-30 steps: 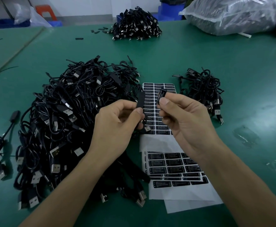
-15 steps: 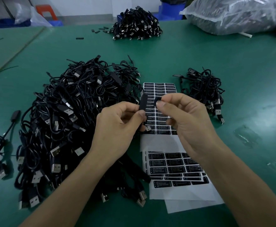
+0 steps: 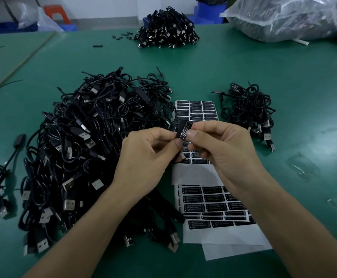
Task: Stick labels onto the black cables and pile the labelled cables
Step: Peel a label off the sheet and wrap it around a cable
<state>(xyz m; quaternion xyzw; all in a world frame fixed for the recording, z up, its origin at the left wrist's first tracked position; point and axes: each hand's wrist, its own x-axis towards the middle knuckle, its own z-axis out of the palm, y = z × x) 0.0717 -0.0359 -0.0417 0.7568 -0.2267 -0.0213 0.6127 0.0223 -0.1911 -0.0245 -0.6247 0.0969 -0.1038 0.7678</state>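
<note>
Though held clear a second ago, now lies pressed on the black cable [image 3: 180, 123]: label [image 3: 184, 131], lettering up (edges perhaps not yet smoothed). Gripped by the left hand [image 3: 143, 157], label pinched down by the right hand [image 3: 223, 153], above the label sheets [image 3: 203, 109]. Judged nearly stuck; next, probably the small pile [image 3: 249, 111] right. Big tangle [image 3: 87, 147] left. Green counter [image 3: 283, 77]; far heap [image 3: 167, 29], plastic bag [image 3: 283, 17].
</note>
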